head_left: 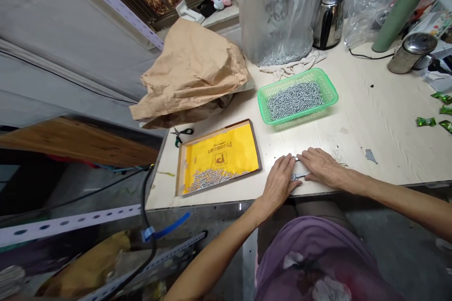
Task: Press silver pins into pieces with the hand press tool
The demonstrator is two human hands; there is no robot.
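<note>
Near the table's front edge, my left hand [278, 179] and my right hand [320, 166] face each other over a small grey metal piece [298, 177]. The fingers of both hands are closed on its ends. My hands cover much of it, so its exact kind cannot be made out. To the left lies a shallow cardboard tray [255, 148] lined with a yellow printed bag [235, 148], with many small metal pins [212, 178] along its near side. Behind my hands stands a green plastic basket [331, 95] full of similar silvery pins [296, 100].
Green-handled scissors [185, 131] lie beside the tray, near a crumpled brown paper bag [197, 63]. At the back are a large clear plastic bag [278, 14], a steel kettle [329, 19] and a lidded metal cup [411, 54]. Green-wrapped sweets [426, 122] lie at right.
</note>
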